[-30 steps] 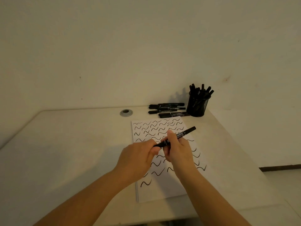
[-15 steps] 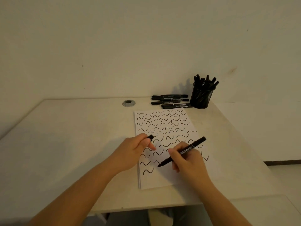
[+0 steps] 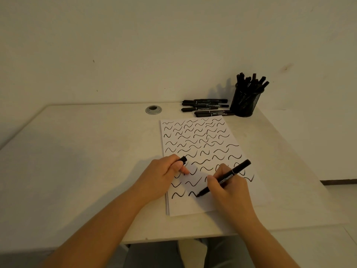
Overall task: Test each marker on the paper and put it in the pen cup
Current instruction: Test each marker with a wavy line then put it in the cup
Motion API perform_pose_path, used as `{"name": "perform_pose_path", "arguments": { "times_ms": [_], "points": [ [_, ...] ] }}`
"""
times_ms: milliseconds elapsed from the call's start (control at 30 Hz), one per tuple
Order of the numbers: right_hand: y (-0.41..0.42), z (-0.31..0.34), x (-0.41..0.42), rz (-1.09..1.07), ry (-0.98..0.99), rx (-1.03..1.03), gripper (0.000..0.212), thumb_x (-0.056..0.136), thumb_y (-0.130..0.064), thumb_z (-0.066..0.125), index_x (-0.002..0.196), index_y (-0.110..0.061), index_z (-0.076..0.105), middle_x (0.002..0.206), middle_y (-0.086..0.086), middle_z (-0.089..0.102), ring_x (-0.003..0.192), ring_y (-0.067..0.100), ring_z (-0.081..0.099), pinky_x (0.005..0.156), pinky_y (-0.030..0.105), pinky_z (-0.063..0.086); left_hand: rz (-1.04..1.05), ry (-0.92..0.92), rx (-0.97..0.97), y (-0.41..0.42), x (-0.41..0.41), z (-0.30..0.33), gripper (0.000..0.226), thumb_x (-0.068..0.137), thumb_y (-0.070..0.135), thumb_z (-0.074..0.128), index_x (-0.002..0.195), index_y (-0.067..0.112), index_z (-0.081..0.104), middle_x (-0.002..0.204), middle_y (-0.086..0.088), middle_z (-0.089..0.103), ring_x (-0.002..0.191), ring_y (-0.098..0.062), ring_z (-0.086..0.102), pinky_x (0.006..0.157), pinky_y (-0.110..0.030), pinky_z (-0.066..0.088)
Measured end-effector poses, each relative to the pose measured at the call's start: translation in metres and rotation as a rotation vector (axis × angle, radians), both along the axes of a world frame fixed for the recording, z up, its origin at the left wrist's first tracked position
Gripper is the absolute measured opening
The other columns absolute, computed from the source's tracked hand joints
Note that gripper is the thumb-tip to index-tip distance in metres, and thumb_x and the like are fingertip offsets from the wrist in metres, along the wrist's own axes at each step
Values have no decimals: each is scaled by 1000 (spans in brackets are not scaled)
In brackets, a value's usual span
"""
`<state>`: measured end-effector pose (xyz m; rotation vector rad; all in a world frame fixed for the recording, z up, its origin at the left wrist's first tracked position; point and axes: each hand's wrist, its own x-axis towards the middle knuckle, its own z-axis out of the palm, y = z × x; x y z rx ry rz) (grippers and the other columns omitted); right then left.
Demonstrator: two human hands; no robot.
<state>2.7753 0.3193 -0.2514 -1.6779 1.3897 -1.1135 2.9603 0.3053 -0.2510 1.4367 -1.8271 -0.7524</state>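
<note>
A marker point(image 3: 225, 179) met paper point(image 3: 195, 132) on a pale surface point(image 3: 77, 151).

The left hand point(image 3: 160, 177) rested on the sheet's edge, fingers curled around a black cap point(image 3: 183, 159). The right hand point(image 3: 228, 188) pinched the slim black marker, tilted, tip touching the white paper among wavy strokes. Behind, loose markers point(image 3: 206, 107) lay beside a black mesh pen cup point(image 3: 246, 100) bristling with markers.

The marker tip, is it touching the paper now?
Touching. In the head view the marker, held by the right hand, has its tip on the paper, at the end of a fresh squiggle.
</note>
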Motion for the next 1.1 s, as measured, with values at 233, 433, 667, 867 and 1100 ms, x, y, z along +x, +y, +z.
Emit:
{"name": "perform_pose_path", "arguments": {
  "times_ms": [233,433,667,867,1100],
  "points": [
    [-14,12,-16,-71,-167,-85,11,84,-16,62,76,-20,56,62,-4,63,56,3,59,50,11,44,-6,10,-14,1,-1,1,25,97,24,39,85,29,60,84,19,68,57,14,51,53,-4,34],
    [-35,29,-1,-25,-368,-23,10,83,-14,62,74,-18,58,50,-8,58,44,3,50,45,13,40,72,60,-61,1,2,1,14,88,45,40,82,45,53,82,26,65,74,-13,61,69,-24,48],
    [-56,24,12,18,-766,195,32,93,-15,47,65,-19,61,47,1,52,42,13,45,41,21,39,61,22,-101,1,4,1,12,90,41,45,85,50,51,79,20,65,78,-1,57,66,-14,42],
    [-56,14,12,84,-752,186,26,83,-24,51,59,-25,62,46,1,53,41,13,45,42,21,40,33,-1,-123,-2,4,-4,14,83,53,40,84,48,53,79,15,65,78,-2,55,64,-12,40],
    [-51,15,14,112,-624,155,39,92,-12,47,58,-28,60,46,-2,53,44,10,47,42,18,40,33,-50,-108,-2,5,-6,11,85,47,42,83,48,53,79,10,63,70,-3,51,59,-10,36]
  ]
}}
